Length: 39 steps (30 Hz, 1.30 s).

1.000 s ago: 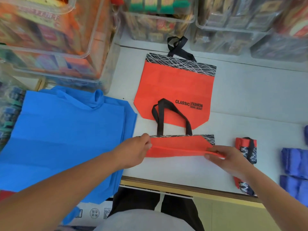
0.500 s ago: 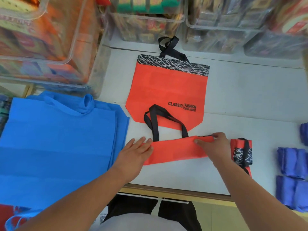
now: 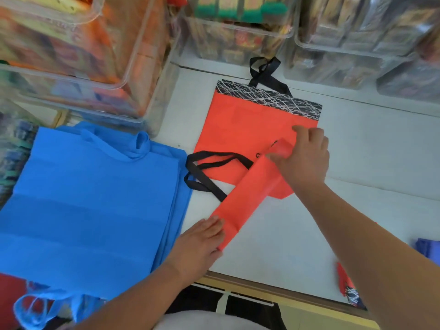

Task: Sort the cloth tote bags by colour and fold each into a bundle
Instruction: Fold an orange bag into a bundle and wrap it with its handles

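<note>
Head view: single frame, looking down on a white table (image 3: 297, 239); the person stands at its near edge.
Landmark: flat orange bag (image 3: 247, 132), spread out on the table, with a patterned band (image 3: 269, 98) along its far edge and near corners cut at an angle.
Black handles (image 3: 264, 72): lie beyond the landmark's far edge, close to the clear bins (image 3: 100, 58).
Folded orange bag (image 3: 247, 194): a long narrow strip set on a slant. Its far end lies over the landmark's near right part. Its near end is on bare table, nearer the person than the landmark. Long edges are straight.
Strap loops (image 3: 209, 172): run out from under the strip across the landmark's near left corner, reaching the blue stack's edge.
Left hand (image 3: 200, 244): flat on the strip's near end, fingers (image 3: 214, 226) straight and pressed together.
Right hand (image 3: 307, 160): over the landmark's right half, fingers curled, pinching the strip's far end, which is raised and rolled over.
Blue bags (image 3: 90, 198): flat stack left of the landmark, its right edge just beside the landmark's near left corner.
Open room: bare table right of the landmark, and between the landmark and the near table edge to the right of the strip.
Orange bundle (image 3: 345, 282): at the near table edge, well right of the landmark, partly hidden by the right forearm.
Purple bundles (image 3: 428, 248): far right of the landmark, cut off by the frame.
</note>
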### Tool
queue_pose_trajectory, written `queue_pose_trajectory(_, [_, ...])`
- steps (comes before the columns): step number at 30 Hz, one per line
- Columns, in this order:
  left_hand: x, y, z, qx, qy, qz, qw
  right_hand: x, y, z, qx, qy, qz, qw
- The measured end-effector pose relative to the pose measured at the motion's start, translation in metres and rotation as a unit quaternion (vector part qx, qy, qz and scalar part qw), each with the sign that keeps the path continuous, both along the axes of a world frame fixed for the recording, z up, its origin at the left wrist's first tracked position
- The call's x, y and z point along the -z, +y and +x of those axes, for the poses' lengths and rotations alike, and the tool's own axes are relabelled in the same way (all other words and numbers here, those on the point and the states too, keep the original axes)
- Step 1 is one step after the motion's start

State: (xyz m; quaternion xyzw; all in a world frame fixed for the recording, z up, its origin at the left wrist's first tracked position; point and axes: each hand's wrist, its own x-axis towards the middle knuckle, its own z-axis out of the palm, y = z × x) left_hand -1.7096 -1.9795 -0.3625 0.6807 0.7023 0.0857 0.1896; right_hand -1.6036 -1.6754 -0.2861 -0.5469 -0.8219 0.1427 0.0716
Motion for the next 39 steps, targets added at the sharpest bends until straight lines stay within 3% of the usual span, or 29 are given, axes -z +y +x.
queue_pose_trajectory(2, [0.0, -0.003, 0.003, -0.038, -0.026, -0.016, 0.999, 0.003, -0.011, -0.006, -0.02, 0.023, 0.086, 0.996])
queue_pose_trajectory(4, [0.0, -0.003, 0.007, -0.066, -0.041, -0.016, 0.997, 0.013, -0.036, -0.006, -0.077, 0.078, 0.103, 0.989])
queue_pose_trajectory(7, [-0.001, 0.002, 0.017, -0.125, -0.072, -0.003, 0.99, 0.043, -0.098, 0.012, -0.209, 0.139, 0.003, 0.968])
queue_pose_trajectory(10, [-0.002, 0.006, 0.022, -0.182, -0.094, 0.02, 0.979, 0.076, -0.141, 0.037, -0.216, 0.143, -0.125, 0.958])
queue_pose_trajectory(12, [-0.001, 0.008, 0.021, -0.175, -0.099, 0.045, 0.978, 0.09, -0.147, 0.049, -0.221, 0.151, -0.178, 0.947])
queue_pose_trajectory(17, [-0.01, 0.017, 0.01, -0.078, -0.04, 0.048, 0.995, 0.096, -0.14, 0.06, -0.274, 0.142, -0.205, 0.929])
queue_pose_trajectory(20, [-0.026, 0.02, -0.003, -0.077, -0.086, 0.025, 0.993, 0.087, -0.141, 0.062, -0.271, 0.097, -0.183, 0.94])
queue_pose_trajectory(23, [-0.052, 0.022, -0.008, -0.066, -0.125, 0.028, 0.99, 0.079, -0.151, 0.065, -0.261, 0.132, -0.116, 0.949])
queue_pose_trajectory(25, [-0.075, 0.025, -0.008, -0.105, -0.187, 0.028, 0.976, 0.071, -0.159, 0.071, -0.266, 0.145, -0.137, 0.943])
queue_pose_trajectory(28, [-0.098, 0.037, -0.007, -0.221, -0.308, -0.004, 0.925, 0.056, -0.169, 0.077, -0.199, 0.15, -0.287, 0.925])
queue_pose_trajectory(30, [-0.096, 0.044, -0.007, -0.278, -0.325, -0.024, 0.904, 0.048, -0.174, 0.076, -0.104, 0.166, -0.339, 0.92])
queue_pose_trajectory(33, [-0.083, 0.046, -0.004, -0.266, -0.192, -0.017, 0.945, 0.044, -0.171, 0.069, 0.006, 0.171, -0.35, 0.921])
queue_pose_trajectory(35, [-0.075, 0.043, 0.0, -0.206, -0.086, 0.053, 0.973, 0.046, -0.167, 0.059, 0.057, 0.197, -0.344, 0.916])
queue_pose_trajectory(37, [-0.065, 0.041, 0.006, -0.124, -0.052, 0.102, 0.986, 0.049, -0.158, 0.048, 0.116, 0.234, -0.348, 0.9])
queue_pose_trajectory(39, [-0.051, 0.037, 0.009, -0.034, -0.047, 0.073, 0.996, 0.054, -0.149, 0.043, 0.15, 0.254, -0.362, 0.884])
